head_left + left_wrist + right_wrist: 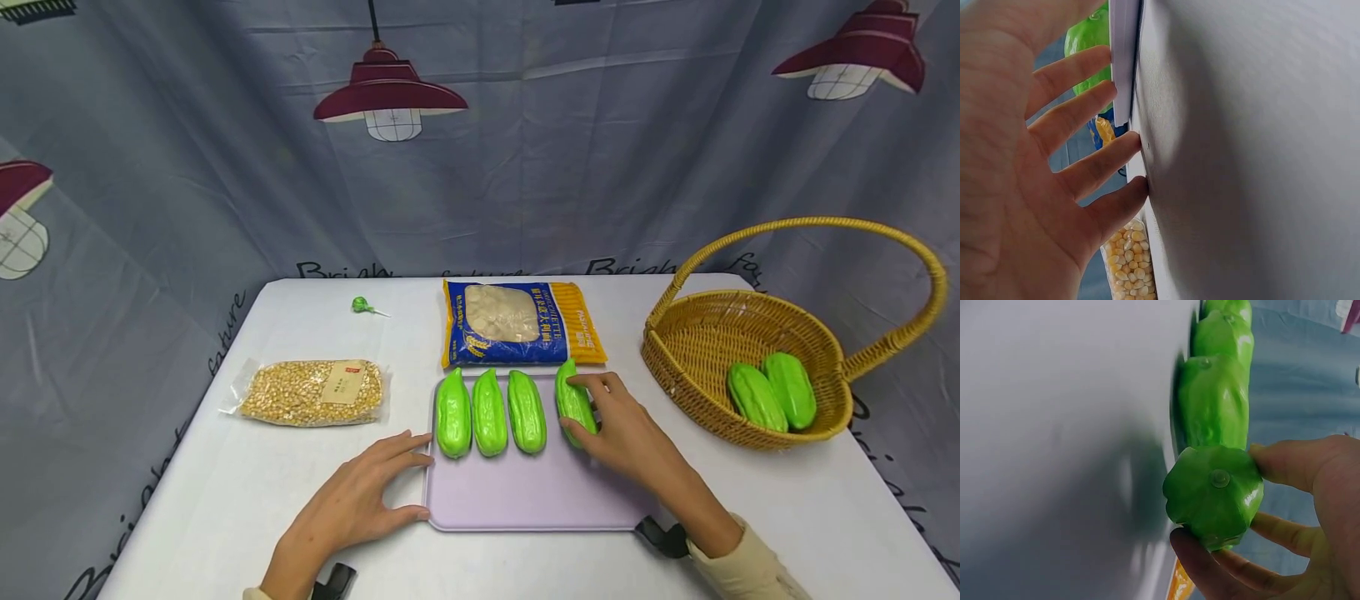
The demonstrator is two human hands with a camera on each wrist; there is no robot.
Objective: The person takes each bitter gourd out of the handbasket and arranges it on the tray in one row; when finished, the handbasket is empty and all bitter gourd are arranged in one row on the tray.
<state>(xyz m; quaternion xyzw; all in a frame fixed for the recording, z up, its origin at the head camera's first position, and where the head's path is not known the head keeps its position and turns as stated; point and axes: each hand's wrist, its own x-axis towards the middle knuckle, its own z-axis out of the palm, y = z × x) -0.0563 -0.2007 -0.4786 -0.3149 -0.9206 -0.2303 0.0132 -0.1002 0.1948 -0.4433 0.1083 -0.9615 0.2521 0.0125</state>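
Observation:
A pale purple tray (pixel 517 498) lies on the white table. Three glossy green bitter melons (pixel 490 415) stand side by side along its left half, tips pointing away. My right hand (pixel 628 437) pinches another bitter melon (pixel 573 402) between thumb and fingers over the tray's right half. The right wrist view shows the blunt end of this held bitter melon (pixel 1210 490), with the row behind it. At the tray's left edge, my left hand (pixel 358 493) rests its fingertips and thumb, fingers spread and fairly straight; its palm (pixel 1029 200) fills the left wrist view's side.
To the right stands a wicker basket (pixel 667 367) with a tall handle, holding two more bitter melons (pixel 789 390). Behind the tray lies a blue and yellow pasta bag (pixel 502 315). A bag of corn kernels (pixel 300 392) and a small green lollipop (pixel 362 305) lie on the left.

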